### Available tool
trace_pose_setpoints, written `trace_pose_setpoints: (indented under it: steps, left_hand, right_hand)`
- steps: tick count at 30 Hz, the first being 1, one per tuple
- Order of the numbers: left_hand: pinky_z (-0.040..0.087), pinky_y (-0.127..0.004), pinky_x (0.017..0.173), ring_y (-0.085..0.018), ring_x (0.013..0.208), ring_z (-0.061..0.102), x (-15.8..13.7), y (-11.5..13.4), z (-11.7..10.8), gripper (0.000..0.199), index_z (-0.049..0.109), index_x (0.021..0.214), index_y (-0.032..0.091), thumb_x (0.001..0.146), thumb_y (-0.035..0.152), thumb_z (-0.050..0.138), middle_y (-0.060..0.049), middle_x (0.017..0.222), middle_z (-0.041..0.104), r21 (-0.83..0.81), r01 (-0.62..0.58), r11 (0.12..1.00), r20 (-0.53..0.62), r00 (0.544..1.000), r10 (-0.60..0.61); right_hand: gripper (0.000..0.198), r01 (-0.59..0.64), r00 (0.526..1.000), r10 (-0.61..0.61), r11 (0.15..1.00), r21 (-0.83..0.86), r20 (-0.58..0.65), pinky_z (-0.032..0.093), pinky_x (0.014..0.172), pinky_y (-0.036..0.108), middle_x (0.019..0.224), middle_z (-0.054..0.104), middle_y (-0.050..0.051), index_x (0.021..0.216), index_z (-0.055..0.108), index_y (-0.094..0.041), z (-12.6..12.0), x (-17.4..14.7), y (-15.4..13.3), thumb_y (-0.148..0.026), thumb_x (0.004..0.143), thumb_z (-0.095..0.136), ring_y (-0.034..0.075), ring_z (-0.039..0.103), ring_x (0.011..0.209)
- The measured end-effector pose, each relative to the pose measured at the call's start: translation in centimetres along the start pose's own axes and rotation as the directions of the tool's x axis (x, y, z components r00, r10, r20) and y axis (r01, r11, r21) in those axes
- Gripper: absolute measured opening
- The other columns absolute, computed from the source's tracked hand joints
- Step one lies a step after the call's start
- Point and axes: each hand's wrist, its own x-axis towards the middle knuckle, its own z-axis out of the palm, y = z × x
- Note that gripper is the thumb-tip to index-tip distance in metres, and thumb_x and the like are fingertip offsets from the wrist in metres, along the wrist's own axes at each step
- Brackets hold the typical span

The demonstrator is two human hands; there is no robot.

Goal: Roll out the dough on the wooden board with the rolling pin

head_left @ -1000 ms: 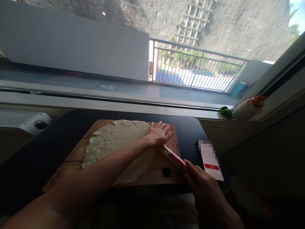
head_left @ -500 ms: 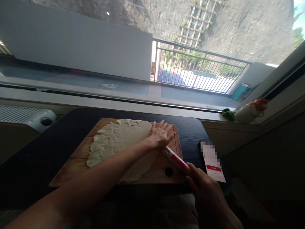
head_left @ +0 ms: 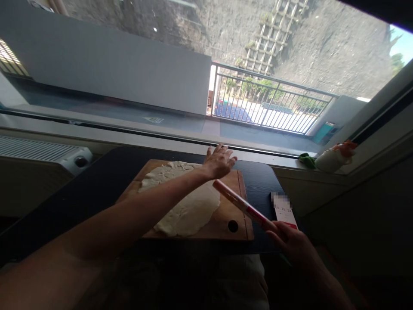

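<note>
A wide, flat sheet of dough [head_left: 190, 211] with a ragged edge lies on a wooden cutting board [head_left: 227, 213]. My left hand [head_left: 219, 162] reaches over the dough's far right edge, fingers spread and holding nothing; it looks raised above the board. My right hand [head_left: 292, 237], at the lower right, grips one end of a rolling pin [head_left: 238, 201] with a red label. The pin slants up to the left over the board's right side, its free end near the dough. My left forearm hides part of the dough and the board's left side.
The board rests on a black table [head_left: 261, 181]. A phone [head_left: 284, 211] lies near the table's right edge, beyond my right hand. A white radiator [head_left: 48, 153] stands at left. On the windowsill are a green cloth [head_left: 307, 160] and a pale jug-like object [head_left: 332, 159].
My left hand has lifted up off the board and away from the rolling pin. My right hand has moved right with the pin, whose far end is now uncovered. The view has shifted slightly.
</note>
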Motion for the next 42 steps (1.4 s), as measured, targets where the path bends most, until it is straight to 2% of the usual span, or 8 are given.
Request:
trace_pose_setpoints:
  steps: [7, 14, 20, 23, 29, 33, 36, 42]
  left_hand:
    - [0.007, -0.053, 0.113, -0.026, 0.142, 0.015, -5.0, 3.4, 5.5, 0.067, 0.037, 0.14, 0.018, 0.092, 0.057, 0.014, -0.009, 0.151, 0.03, 0.002, -0.173, 0.985, 0.262, 0.951, 0.167]
    - [0.0, -0.051, 0.113, -0.023, 0.141, 0.017, -9.7, 2.4, 4.0, 0.069, 0.034, 0.142, 0.02, 0.091, 0.06, 0.01, -0.008, 0.15, 0.031, -0.021, -0.233, 0.972, 0.335, 0.915, 0.227]
    - [0.004, -0.048, 0.114, -0.025, 0.141, 0.018, -5.0, 3.5, 5.9, 0.069, 0.036, 0.142, 0.017, 0.091, 0.06, 0.016, -0.009, 0.15, 0.031, 0.004, -0.19, 0.982, 0.311, 0.933, 0.179]
    - [0.003, -0.047, 0.114, -0.024, 0.142, 0.016, -5.3, 3.8, 6.2, 0.07, 0.036, 0.142, 0.018, 0.091, 0.061, 0.016, -0.008, 0.15, 0.032, -0.001, -0.184, 0.983, 0.3, 0.938, 0.175]
    - [-0.001, -0.048, 0.114, -0.021, 0.143, 0.012, -12.5, 2.9, 3.7, 0.065, 0.03, 0.144, 0.02, 0.094, 0.055, 0.01, -0.007, 0.152, 0.029, -0.028, -0.243, 0.97, 0.241, 0.94, 0.242]
    - [0.005, -0.048, 0.113, -0.024, 0.142, 0.015, -10.5, 3.0, 2.9, 0.065, 0.033, 0.142, 0.015, 0.094, 0.053, 0.011, -0.01, 0.151, 0.03, -0.03, -0.217, 0.976, 0.341, 0.915, 0.214]
    - [0.009, -0.048, 0.112, -0.025, 0.141, 0.016, -8.2, 2.2, 0.8, 0.065, 0.03, 0.143, 0.016, 0.094, 0.053, 0.011, -0.01, 0.151, 0.029, -0.018, -0.174, 0.985, 0.27, 0.947, 0.172]
    - [0.026, -0.039, 0.107, -0.024, 0.127, 0.042, -13.2, -3.5, -5.7, 0.055, 0.054, 0.127, 0.021, 0.088, 0.057, 0.039, -0.009, 0.135, 0.052, -0.022, -0.188, 0.982, 0.157, 0.969, 0.189]
  right_hand:
    - [0.044, 0.025, 0.999, -0.028, 0.996, -0.089, -0.028, 0.047, 0.057, 0.025, 0.082, 0.071, 0.003, 0.102, 0.066, -0.029, 1.4, -3.1, 0.1, -0.06, 0.086, 0.039, 0.018, 0.065, 0.065]
    - [0.034, 0.029, 0.982, -0.03, 1.0, 0.007, 0.184, 0.047, 0.058, 0.021, 0.089, 0.07, 0.001, 0.105, 0.063, -0.028, 0.2, -4.5, -0.7, -0.05, 0.086, 0.047, 0.017, 0.065, 0.073]
    - [0.044, -0.113, 0.982, 0.099, 0.99, 0.081, 0.158, 0.047, 0.061, 0.026, 0.08, 0.069, 0.003, 0.104, 0.064, -0.024, 0.0, -3.8, -0.8, -0.056, 0.087, 0.04, 0.02, 0.064, 0.069]
    - [0.039, -0.103, 0.977, 0.082, 0.99, 0.099, 0.199, 0.047, 0.061, 0.026, 0.081, 0.069, 0.002, 0.104, 0.064, -0.025, -0.4, -3.9, -1.1, -0.053, 0.086, 0.043, 0.019, 0.063, 0.069]
    - [0.022, -0.098, 0.942, 0.068, 0.992, 0.075, 0.329, 0.042, 0.055, 0.021, 0.074, 0.067, -0.003, 0.092, 0.065, -0.028, -0.9, -4.9, -1.5, -0.04, 0.082, 0.049, 0.015, 0.06, 0.064]
    - [0.025, -0.044, 0.949, 0.034, 0.999, 0.026, 0.314, 0.04, 0.054, 0.023, 0.067, 0.063, -0.002, 0.093, 0.067, -0.025, -1.7, -3.1, -0.8, -0.039, 0.078, 0.053, 0.015, 0.056, 0.059]
    - [0.034, 0.055, 0.972, -0.053, 0.998, -0.002, 0.229, 0.039, 0.055, 0.024, 0.068, 0.063, 0.0, 0.095, 0.068, -0.023, -2.4, 0.1, -1.3, -0.048, 0.081, 0.052, 0.015, 0.055, 0.06]
    - [0.052, 0.426, 0.899, -0.416, 0.903, -0.054, 0.138, 0.033, 0.061, 0.024, 0.071, 0.063, 0.002, 0.078, 0.066, -0.02, 0.9, 8.1, -9.3, -0.05, 0.095, 0.028, 0.013, 0.052, 0.064]
